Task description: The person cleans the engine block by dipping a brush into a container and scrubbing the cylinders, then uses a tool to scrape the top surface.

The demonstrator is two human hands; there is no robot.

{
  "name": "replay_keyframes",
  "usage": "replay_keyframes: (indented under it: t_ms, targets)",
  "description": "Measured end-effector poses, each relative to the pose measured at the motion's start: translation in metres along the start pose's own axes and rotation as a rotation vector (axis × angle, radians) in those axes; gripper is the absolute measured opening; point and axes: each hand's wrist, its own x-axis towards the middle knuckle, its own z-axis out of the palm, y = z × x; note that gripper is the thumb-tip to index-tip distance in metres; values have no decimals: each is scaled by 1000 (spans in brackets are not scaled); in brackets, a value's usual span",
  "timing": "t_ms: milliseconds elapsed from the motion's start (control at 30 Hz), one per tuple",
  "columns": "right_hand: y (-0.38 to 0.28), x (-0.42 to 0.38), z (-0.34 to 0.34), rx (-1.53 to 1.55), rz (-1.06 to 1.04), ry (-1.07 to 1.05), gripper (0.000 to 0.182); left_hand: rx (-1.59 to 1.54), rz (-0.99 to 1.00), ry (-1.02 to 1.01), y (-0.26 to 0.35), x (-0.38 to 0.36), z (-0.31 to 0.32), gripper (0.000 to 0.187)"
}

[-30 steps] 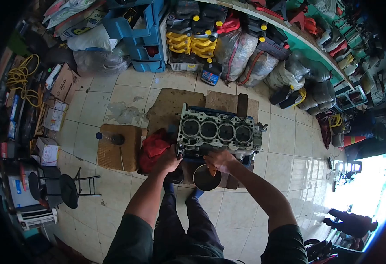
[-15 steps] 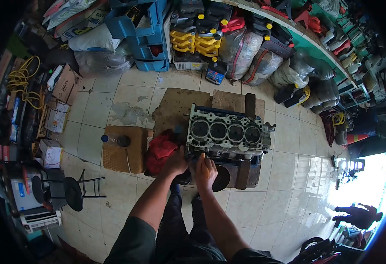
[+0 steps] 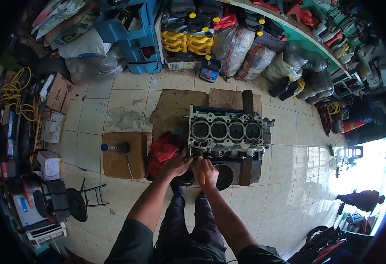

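Observation:
An engine block with a row of open cylinders lies on cardboard and wooden blocks on the floor. At its near left corner my left hand touches the block's edge with bent fingers; what they grip, if anything, is hidden. Just to its right, my right hand is closed round an orange-handled tool, whose tip is hidden by the block's near side. A red cloth lies left of my left hand. A round dark pan sits right of my right hand.
A brown box at the left carries a bottle and a thin metal rod. A black folding stool stands lower left. Blue bins and bagged items line the back. A person is at the far right.
The whole view has shifted slightly. My right hand has turned a little on the orange-handled tool, and both hands remain at the block's near left corner.

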Motion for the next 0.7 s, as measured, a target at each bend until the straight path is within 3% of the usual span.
replay_keyframes:
  t_ms: [33,133,267,467,533,600,700]
  targets:
    - [-5,0,-5,-53,125,24,14,10,38,11,-2,0,-1,55]
    - [-25,-4,18,-97,213,163,16,-4,71,23,-1,-3,-4,51]
    - [-7,-1,-5,-119,118,31,15,53,129,31,1,-2,-9,49]
    - [-18,-3,8,-26,128,121,15,56,147,23,21,-10,-22,50]
    - [-13,-3,-6,-181,81,32,17,45,144,20,13,-5,-16,50]
    - [-18,-9,11,-103,162,141,16,48,132,12,9,-8,-13,50]
    - [-22,-1,-2,-9,130,26,15,1,181,31,15,-7,-14,51]
